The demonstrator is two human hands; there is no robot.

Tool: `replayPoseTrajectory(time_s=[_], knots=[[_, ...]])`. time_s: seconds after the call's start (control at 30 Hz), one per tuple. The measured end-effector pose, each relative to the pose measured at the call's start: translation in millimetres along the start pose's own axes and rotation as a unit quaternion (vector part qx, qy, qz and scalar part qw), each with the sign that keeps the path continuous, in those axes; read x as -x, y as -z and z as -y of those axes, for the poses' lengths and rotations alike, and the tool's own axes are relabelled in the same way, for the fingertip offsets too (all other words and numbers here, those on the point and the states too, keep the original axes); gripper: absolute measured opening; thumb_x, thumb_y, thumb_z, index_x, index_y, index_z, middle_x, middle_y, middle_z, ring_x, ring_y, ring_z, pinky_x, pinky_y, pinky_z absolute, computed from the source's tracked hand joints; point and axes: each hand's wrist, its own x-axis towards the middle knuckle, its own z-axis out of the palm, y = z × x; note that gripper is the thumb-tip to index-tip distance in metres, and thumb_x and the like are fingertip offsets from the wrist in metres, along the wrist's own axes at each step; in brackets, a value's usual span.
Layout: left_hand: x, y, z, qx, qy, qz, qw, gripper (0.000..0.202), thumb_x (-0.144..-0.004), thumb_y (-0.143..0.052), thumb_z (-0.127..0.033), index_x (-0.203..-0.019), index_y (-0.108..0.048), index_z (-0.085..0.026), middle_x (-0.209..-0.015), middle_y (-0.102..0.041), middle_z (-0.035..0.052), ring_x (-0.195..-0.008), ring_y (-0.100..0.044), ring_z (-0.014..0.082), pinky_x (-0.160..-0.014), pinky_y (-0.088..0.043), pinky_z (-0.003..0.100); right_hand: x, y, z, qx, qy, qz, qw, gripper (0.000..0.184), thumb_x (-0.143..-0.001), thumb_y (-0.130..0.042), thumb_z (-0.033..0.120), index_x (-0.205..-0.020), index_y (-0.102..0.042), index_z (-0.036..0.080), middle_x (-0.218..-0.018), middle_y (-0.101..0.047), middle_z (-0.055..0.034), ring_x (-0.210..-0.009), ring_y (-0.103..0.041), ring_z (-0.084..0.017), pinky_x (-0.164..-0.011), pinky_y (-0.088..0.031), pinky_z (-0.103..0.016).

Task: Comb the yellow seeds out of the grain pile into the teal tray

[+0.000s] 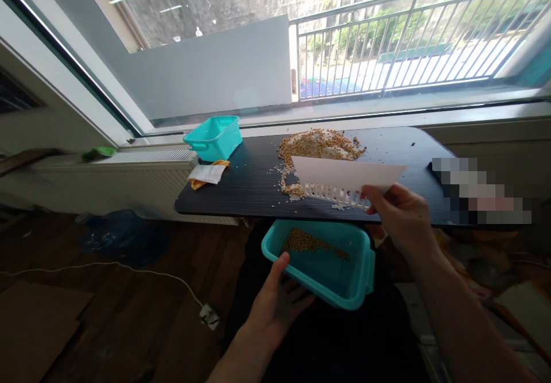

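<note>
Gripped in my right hand (pixel 400 211) is a white card with a row of slots cut along its lower edge (pixel 344 173). It is held over the near part of a heap of brown beans and white rice-like grains (pixel 318 142) on the dark table (pixel 241 193). My left hand (pixel 275 308) is wrapped under and around the near-left side of a turquoise plastic tub (pixel 331 302), its thumb on the rim. The tub sits below the table edge, above the lap. Brown beans (pixel 305 240) lie inside it, mostly toward the far left.
A second turquoise tub (pixel 215 139) stands at the table's far left. In front of it lies a folded white and orange cloth or packet (pixel 208 173). A window with a railing is behind the table. A white cable with a socket (pixel 209 316) runs across the floor.
</note>
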Motion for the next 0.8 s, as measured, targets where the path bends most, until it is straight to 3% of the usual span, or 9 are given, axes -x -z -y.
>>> replayPoseTrajectory(time_s=[0.23, 0.37, 0.63, 0.8], knots=[[0.8, -0.6, -0.5, -0.004, -0.003, -0.015, 1.0, 0.057, -0.076, -0.057, -0.051, -0.12, -0.05, -0.015, -0.12, -0.057, 0.0161, -0.103, -0.06, 0.0282, -0.09, -0.046, 0.042, -0.1, -5.4, 4.5, 0.006, -0.002, 0.029, 1.0, 0.016, -0.067, -0.066, 0.033, -0.069, -0.067, 0.018, -0.054, -0.06, 0.0023, -0.045, -0.05, -0.01, -0.043, -0.041, -0.022], [0.9, 1.0, -0.8, -0.005, -0.007, -0.008, 1.0, 0.06, -0.076, -0.057, -0.051, -0.123, -0.049, -0.015, -0.121, -0.057, 0.0162, -0.106, -0.058, 0.0295, -0.091, -0.046, 0.042, 1.8, 1.4, 7.5, 0.022, 0.003, 0.011, 1.0, 0.016, -0.066, -0.067, 0.034, -0.071, -0.067, 0.019, -0.05, -0.057, 0.0036, -0.044, -0.048, -0.01, -0.042, -0.04, -0.021], [0.8, 1.7, -1.1, -0.004, -0.001, -0.007, 1.0, 0.06, -0.076, -0.057, -0.051, -0.123, -0.048, -0.014, -0.12, -0.057, 0.0163, -0.103, -0.059, 0.0288, -0.09, -0.046, 0.041, -7.1, -6.6, 0.4, 0.021, 0.018, 0.033, 0.999, 0.017, -0.068, -0.065, 0.034, -0.072, -0.067, 0.018, -0.056, -0.06, 0.0029, -0.047, -0.051, -0.01, -0.044, -0.041, -0.022], [-0.1, 1.6, -2.3, -0.008, -0.006, -0.01, 1.0, 0.058, -0.076, -0.057, -0.051, -0.121, -0.049, -0.016, -0.121, -0.056, 0.0161, -0.104, -0.059, 0.028, -0.091, -0.046, 0.042, -4.3, 1.0, 0.7, 0.037, 0.024, 0.03, 0.999, 0.02, -0.067, -0.067, 0.036, -0.077, -0.068, 0.019, -0.058, -0.061, 0.0026, -0.046, -0.051, -0.01, -0.043, -0.041, -0.022]])
